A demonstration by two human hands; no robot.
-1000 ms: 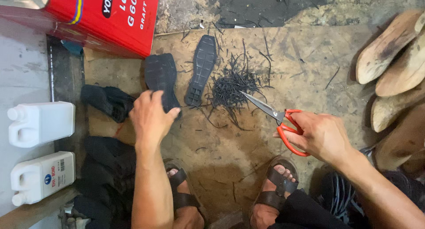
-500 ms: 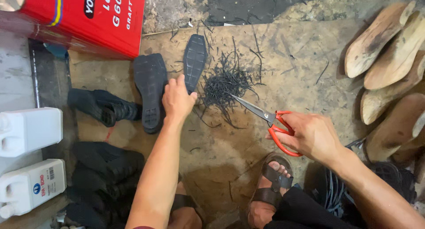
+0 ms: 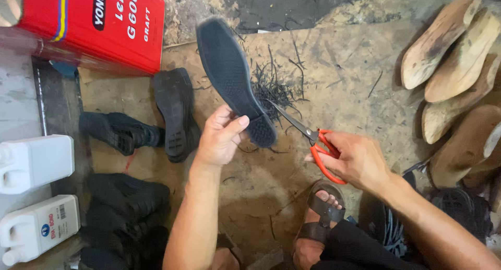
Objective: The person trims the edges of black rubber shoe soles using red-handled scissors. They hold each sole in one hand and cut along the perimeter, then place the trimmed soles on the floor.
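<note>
Nearest us, our right hand [image 3: 360,163] has its fingers clamped through the orange handles of the scissors [image 3: 313,142], blades pointing at the black rubber sole [image 3: 232,79]. Our left hand [image 3: 219,139] has its fingers clamped on that sole's lower end, holding it tilted above the floor. We judge the trimming goes best with the sole held steady and the blades kept close along its edge. At left stand two white plastic jugs [image 3: 34,163], the nearer one with a pale label. Farthest, a red rectangular can [image 3: 94,27] carries a dark oval label.
</note>
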